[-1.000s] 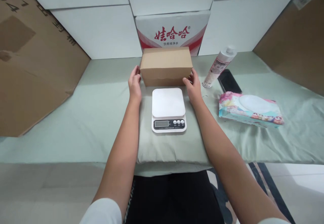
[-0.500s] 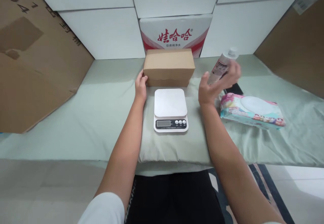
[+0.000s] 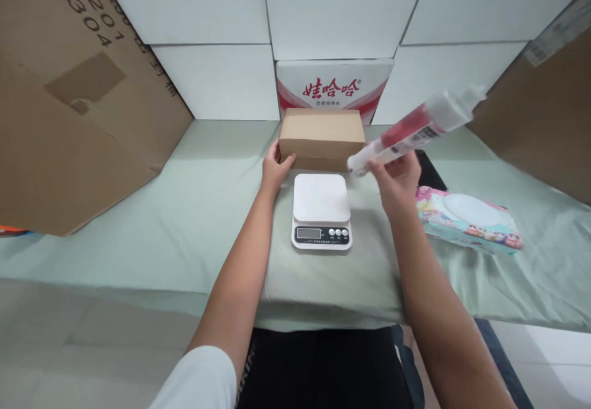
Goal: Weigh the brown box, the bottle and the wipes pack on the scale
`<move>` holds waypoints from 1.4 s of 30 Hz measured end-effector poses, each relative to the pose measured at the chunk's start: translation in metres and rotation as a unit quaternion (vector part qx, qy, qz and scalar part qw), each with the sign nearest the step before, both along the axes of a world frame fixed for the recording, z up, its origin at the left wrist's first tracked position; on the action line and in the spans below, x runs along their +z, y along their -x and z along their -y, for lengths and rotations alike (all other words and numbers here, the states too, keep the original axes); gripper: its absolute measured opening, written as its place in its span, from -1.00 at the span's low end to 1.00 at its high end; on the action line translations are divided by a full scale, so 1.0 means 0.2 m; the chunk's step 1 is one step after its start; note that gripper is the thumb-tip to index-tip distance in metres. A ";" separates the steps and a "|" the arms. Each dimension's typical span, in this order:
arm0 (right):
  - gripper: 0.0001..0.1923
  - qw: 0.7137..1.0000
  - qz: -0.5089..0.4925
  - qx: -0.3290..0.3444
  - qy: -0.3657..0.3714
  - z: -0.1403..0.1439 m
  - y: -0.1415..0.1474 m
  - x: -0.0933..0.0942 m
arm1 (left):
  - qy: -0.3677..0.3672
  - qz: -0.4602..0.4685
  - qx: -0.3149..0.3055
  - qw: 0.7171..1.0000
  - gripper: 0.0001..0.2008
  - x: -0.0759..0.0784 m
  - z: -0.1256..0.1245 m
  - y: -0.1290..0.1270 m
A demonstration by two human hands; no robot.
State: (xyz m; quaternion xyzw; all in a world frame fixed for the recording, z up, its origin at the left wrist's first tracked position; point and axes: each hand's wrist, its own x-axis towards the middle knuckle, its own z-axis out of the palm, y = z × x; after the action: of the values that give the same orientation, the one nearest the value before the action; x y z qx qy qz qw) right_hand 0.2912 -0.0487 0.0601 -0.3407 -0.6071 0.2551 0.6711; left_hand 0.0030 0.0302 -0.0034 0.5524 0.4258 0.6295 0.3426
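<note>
My left hand (image 3: 276, 169) grips the left end of a small brown cardboard box (image 3: 330, 153), thumb along its front and fingers at its side. In my right hand (image 3: 398, 178) is a slim pale plastic bottle (image 3: 406, 130) with a red and white label. It is tilted up to the right, slightly blurred, and held near its lower end, above the cloth. Between my forearms lies a white digital kitchen scale (image 3: 322, 198) with nothing on its plate; its dark panel and buttons face me.
Right of my right forearm lies a pack of wet wipes (image 3: 468, 218), with a dark flat object (image 3: 430, 172) behind it. A white and red carton (image 3: 335, 82) stands behind the box. Large cardboard sheets (image 3: 83, 150) flank the green cloth (image 3: 221, 181).
The bottle has swung over in my right hand and now points further right, its other end down toward the box. My left hand stays at the box. The view has shifted slightly.
</note>
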 end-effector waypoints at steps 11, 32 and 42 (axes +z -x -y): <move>-0.44 0.971 0.159 0.119 0.130 0.20 0.24 -0.04 | 0.001 0.011 0.003 1.000 -0.24 -0.03 -0.03 -0.01; -0.44 0.970 0.196 0.082 0.119 0.22 0.25 -0.04 | -0.002 -0.004 0.006 1.000 -0.22 -0.01 -0.01 -0.01; -0.50 0.985 0.143 0.026 0.096 0.18 0.22 -0.06 | -0.001 -0.008 0.005 1.000 -0.24 -0.01 -0.02 -0.01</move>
State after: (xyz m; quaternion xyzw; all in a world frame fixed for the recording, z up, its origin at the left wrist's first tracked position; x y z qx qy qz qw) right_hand 0.2474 -0.0847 0.0484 -0.4206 -0.6780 0.2777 0.5351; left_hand 0.0043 0.0339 -0.0060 0.5556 0.4302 0.6273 0.3357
